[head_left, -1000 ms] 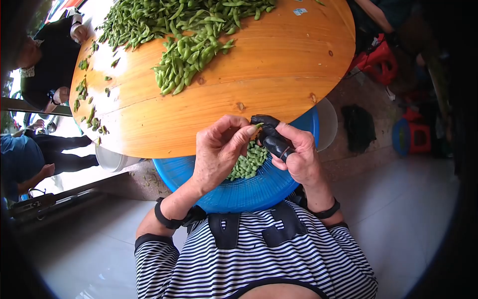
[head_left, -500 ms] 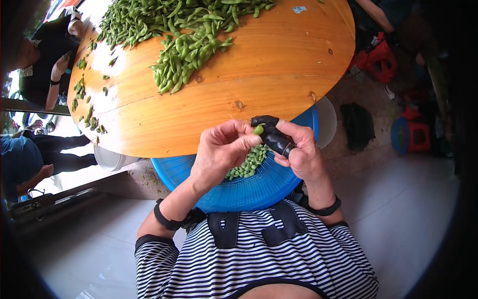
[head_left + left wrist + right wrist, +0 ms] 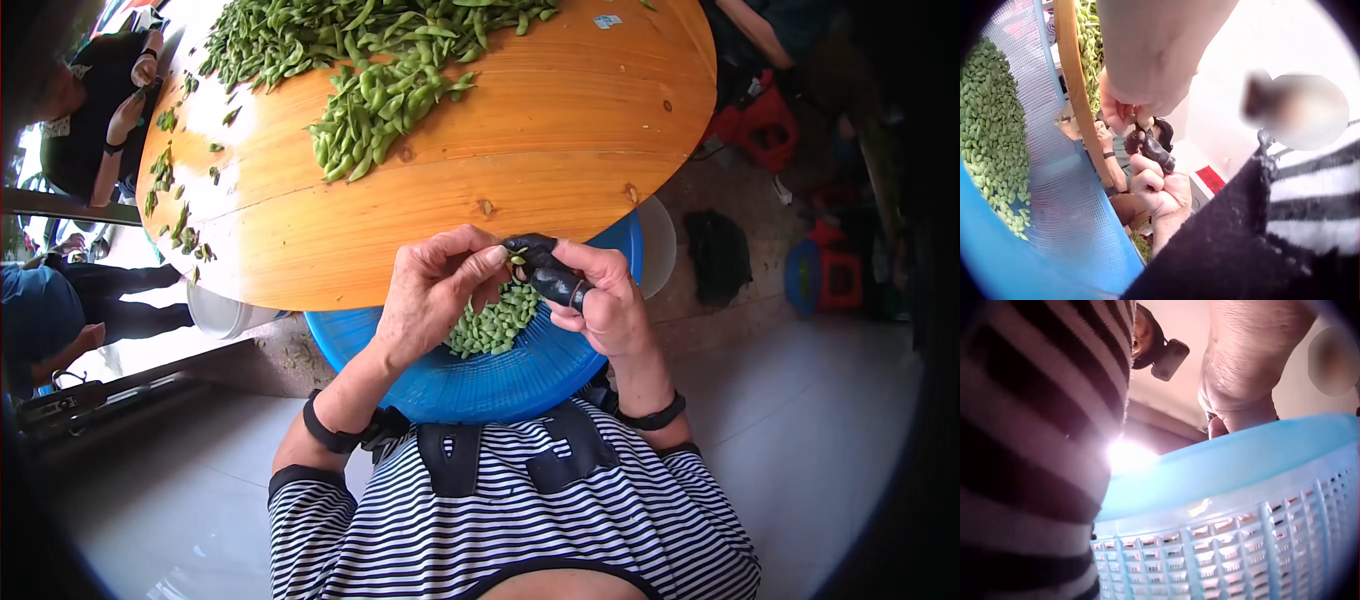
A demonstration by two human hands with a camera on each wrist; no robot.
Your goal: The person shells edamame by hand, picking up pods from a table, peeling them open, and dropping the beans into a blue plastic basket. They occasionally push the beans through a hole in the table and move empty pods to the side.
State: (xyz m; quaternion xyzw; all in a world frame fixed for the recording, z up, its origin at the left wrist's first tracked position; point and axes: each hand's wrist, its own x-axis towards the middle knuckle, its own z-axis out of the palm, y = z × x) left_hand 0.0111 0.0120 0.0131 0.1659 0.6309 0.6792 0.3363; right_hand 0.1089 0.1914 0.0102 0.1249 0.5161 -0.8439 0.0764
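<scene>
My left hand (image 3: 435, 290) pinches a small green edamame pod (image 3: 517, 257) between thumb and forefinger. Facing it, my right hand (image 3: 605, 295) has black coverings (image 3: 556, 282) on its thumb and forefinger, which grip the pod's other side. Most of the pod is hidden by the fingers. Both hands are over a blue plastic basket (image 3: 480, 392) at the lap, with a heap of shelled green beans (image 3: 495, 322) inside. In the left wrist view, the black-covered fingers (image 3: 1159, 154) meet the left fingertips at the pod.
A round wooden table (image 3: 540, 150) borders the basket, with a large pile of edamame pods (image 3: 375, 110) and scattered husks (image 3: 183, 235) at its left. A pale bucket (image 3: 220, 312) stands below. Other people (image 3: 45, 315) are at the left, and a red stool (image 3: 765, 125) is at the right.
The pod showed round and full half a second ago; now only thin green bits show between the fingertips. My left thumb has lifted slightly. A person across the table has brought their hands together.
</scene>
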